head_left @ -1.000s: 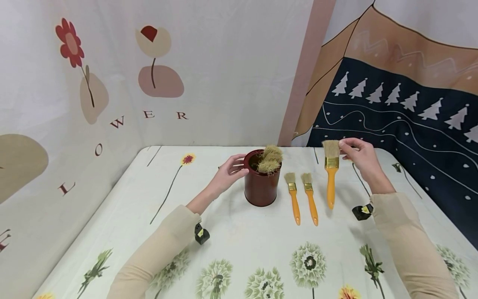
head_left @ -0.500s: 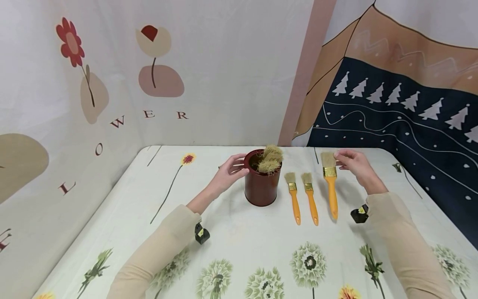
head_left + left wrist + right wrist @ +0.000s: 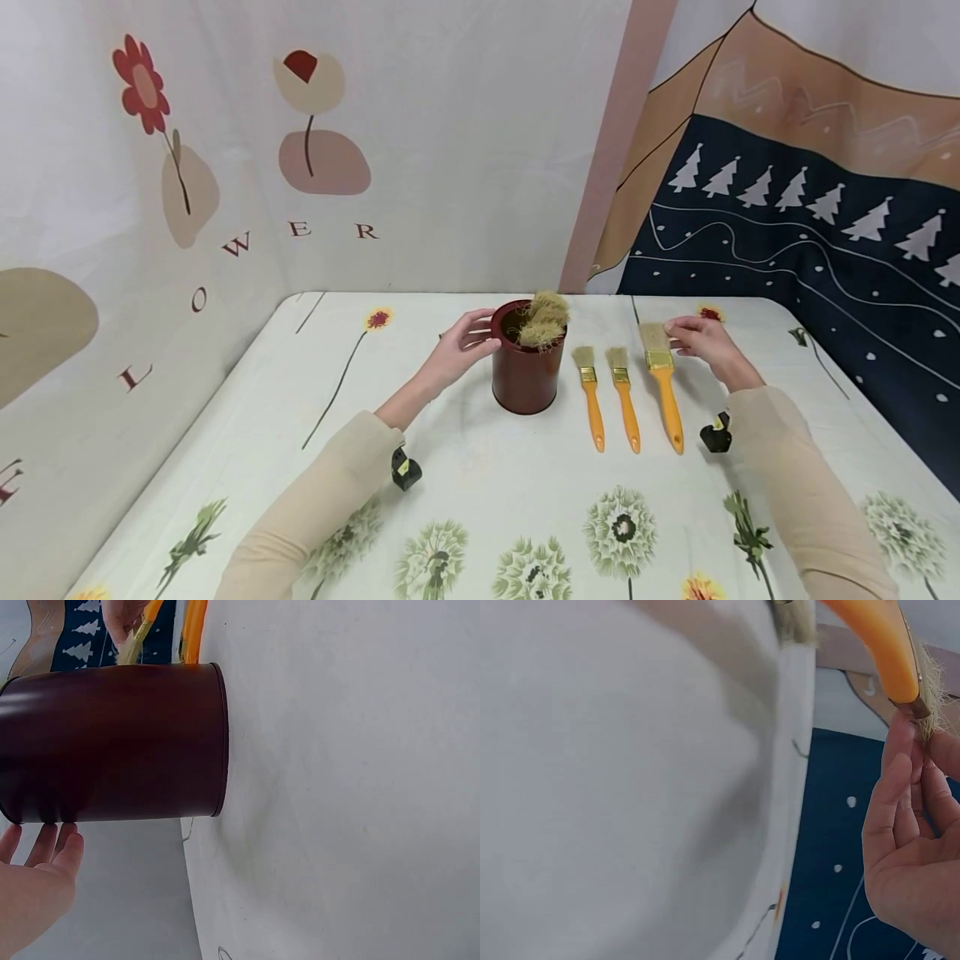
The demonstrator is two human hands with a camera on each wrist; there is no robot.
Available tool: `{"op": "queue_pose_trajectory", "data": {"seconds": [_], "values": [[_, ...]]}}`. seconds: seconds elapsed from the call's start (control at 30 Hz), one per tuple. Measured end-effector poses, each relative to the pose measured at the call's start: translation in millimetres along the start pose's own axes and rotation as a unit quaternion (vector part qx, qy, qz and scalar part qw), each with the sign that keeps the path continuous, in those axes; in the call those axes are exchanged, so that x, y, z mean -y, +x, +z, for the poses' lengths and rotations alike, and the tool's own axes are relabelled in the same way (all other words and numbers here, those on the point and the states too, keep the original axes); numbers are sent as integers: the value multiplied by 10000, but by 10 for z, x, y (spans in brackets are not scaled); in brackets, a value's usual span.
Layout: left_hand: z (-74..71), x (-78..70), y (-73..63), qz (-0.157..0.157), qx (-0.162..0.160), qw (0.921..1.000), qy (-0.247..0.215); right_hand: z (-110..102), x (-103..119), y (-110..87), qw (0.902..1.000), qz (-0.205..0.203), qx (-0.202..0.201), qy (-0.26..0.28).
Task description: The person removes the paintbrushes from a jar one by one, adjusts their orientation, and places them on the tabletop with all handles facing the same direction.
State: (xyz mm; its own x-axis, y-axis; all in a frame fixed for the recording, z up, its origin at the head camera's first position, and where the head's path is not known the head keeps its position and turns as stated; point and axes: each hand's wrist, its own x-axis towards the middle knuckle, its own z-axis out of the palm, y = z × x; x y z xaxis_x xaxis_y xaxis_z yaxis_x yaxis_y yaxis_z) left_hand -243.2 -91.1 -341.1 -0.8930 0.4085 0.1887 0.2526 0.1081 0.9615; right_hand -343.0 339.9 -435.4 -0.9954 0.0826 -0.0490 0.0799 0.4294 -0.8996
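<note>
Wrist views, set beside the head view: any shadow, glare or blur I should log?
Head: evenly lit, brushes fairly sharp; left wrist: pale sheen on the red can near the picture's left edge, soft shadow on the tablecloth; right wrist: broad soft shadows across the tablecloth, blurred bristles at the top.

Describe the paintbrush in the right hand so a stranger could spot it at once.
On the flower-printed cloth, find the dark red can. To its right, past one small brush and then a second small brush, is the large orange-handled paintbrush. It alone is pinched by the right hand, and its bristle head is plainly wider than its neighbours'.
</note>
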Motion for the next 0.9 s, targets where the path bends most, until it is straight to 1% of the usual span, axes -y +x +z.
{"op": "queue_pose_trajectory", "data": {"seconds": [0.2,0.3,0.47,0.57,0.63,0.7,0.9], "values": [[1,0,-4,6,1,10000,-13,26,0,-57,10000,35,16,-22],[0,-4,-6,22,6,10000,-27,43,39,-117,9999,97,30,-10],[3,-3,-3,48,9,10000,-45,84,262,-330,9990,432,118,-19],[6,1,-1,36,4,10000,-42,105,390,-433,9978,563,255,-253],[7,2,-1,19,2,10000,-41,117,428,-463,9967,639,291,-409],[9,1,-1,2,2,10000,-43,123,451,-486,9957,616,410,-563],[6,-1,-3,-22,-7,10000,-5,133,441,-493,9953,670,473,-521]]}}
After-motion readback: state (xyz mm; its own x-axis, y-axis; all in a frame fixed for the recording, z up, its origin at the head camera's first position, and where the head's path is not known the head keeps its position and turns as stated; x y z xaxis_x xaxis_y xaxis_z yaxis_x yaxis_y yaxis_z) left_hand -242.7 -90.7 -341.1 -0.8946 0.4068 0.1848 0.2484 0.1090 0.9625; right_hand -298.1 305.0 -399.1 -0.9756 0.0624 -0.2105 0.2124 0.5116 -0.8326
